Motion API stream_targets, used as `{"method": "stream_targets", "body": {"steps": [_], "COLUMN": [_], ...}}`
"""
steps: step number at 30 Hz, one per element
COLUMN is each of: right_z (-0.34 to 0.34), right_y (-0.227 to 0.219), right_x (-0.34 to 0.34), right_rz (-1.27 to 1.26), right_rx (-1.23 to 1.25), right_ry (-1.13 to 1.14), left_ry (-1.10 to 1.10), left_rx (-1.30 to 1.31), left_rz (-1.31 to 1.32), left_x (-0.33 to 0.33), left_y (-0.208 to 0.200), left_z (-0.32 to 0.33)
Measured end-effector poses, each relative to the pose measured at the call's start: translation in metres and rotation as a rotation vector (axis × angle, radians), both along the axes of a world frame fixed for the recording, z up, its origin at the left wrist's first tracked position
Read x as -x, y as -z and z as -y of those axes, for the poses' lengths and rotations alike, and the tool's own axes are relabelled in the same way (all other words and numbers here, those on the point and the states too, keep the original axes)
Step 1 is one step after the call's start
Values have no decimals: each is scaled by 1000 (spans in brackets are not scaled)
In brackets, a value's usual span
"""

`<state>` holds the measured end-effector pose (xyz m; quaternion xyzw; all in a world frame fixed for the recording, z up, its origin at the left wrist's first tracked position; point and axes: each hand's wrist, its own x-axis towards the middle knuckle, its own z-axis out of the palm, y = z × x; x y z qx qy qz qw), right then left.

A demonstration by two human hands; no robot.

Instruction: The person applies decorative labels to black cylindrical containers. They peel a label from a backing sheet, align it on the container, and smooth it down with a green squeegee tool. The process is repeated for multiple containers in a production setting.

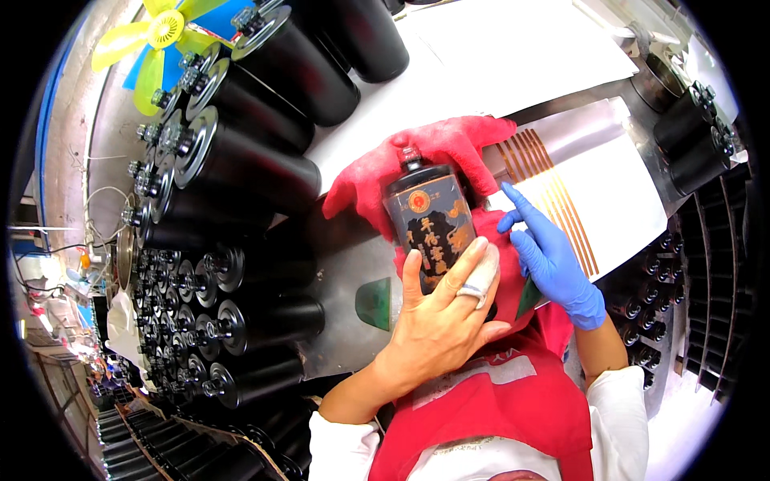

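A black bottle (429, 220) with a dark, orange-patterned front panel lies face up on a red cloth (361, 188), its neck pointing away from me. My bare left hand (445, 317) rests over the bottle's lower front, fingers stretched out and spread. A white covering and a ring show on one of its fingers. To the right of the bottle, my right hand (549, 260) wears a blue glove. Its index finger is extended and the others are partly bent, with nothing visible between them. A green piece (528, 297) shows beneath the gloved hand, partly hidden; I cannot tell whether they touch.
A white sheet with copper-coloured strips (561, 204) lies at right. Another green piece (374, 305) is on the metal table (345, 268). Many black bottles (249, 152) crowd the left side near a yellow fan (164, 30). More bottles (698, 152) stand at far right.
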<state>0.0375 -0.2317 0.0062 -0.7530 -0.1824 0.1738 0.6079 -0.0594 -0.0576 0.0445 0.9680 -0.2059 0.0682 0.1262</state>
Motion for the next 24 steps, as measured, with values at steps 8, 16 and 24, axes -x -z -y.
{"method": "stream_targets", "body": {"steps": [8,16,24], "right_z": [17,5,-3], "right_y": [0,-13,-17], "right_x": [4,3,2], "right_rz": [-28,65,125], "right_rx": [-5,77,125], "right_ry": [-6,-79,-79], "left_ry": [91,110,167], "left_rx": [-40,93,140], "left_rz": [-2,2,40], "left_x": [-4,-2,-3], "left_y": [-3,1,5], "left_z": [-1,-5,-10]}}
